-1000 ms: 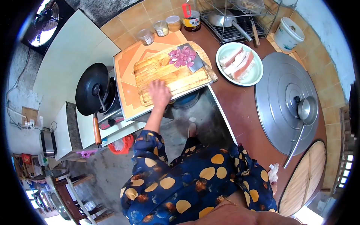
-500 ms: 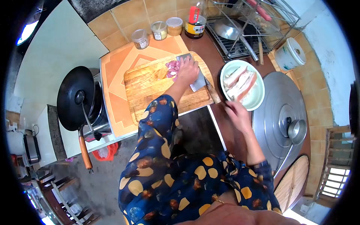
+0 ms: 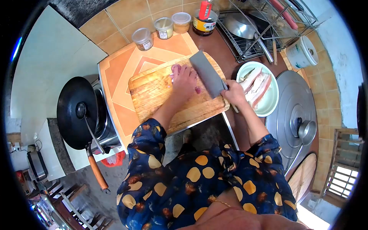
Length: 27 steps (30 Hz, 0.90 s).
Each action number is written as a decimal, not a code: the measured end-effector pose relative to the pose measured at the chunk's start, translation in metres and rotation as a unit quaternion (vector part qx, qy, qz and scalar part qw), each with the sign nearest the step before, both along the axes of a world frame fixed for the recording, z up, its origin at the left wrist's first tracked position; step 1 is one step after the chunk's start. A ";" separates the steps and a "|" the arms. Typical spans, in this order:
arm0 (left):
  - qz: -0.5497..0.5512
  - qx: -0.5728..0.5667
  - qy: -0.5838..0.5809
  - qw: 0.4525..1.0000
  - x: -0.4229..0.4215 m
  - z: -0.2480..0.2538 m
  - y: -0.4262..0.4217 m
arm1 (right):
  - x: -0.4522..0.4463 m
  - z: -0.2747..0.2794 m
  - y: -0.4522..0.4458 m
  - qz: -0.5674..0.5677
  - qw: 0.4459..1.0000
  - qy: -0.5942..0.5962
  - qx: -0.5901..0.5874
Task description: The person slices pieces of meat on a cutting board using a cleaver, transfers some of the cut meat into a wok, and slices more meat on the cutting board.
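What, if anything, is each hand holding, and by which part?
The right hand holds the cleaver by its handle, near the blade; whether the left hand grips meat is unclear.

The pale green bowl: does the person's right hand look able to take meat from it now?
Probably not yet: the right hand is near the uncovered bowl, but it grips the cleaver, so it would likely have to put that down before taking meat strips.

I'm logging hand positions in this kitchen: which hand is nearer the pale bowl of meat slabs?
Right. The right hand, gripping the cleaver, is close beside the bowl; the left hand is farther away, at the cut meat on the cutting board.
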<state>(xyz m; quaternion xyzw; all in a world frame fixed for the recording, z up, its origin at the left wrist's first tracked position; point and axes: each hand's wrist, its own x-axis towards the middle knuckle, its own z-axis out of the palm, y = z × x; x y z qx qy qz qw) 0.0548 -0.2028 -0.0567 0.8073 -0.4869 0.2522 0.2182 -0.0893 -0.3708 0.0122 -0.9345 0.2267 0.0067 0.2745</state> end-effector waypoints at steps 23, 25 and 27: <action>-0.207 -0.162 0.055 0.963 -0.071 0.090 -0.059 | -0.073 0.042 0.039 -0.176 0.838 -0.134 0.498; -0.214 -0.158 0.052 0.962 -0.059 0.096 -0.063 | -0.080 0.049 0.038 -0.164 0.851 -0.120 0.485; -0.159 -0.153 0.027 0.975 -0.038 0.105 -0.067 | -0.089 0.053 0.039 -0.162 0.851 -0.120 0.484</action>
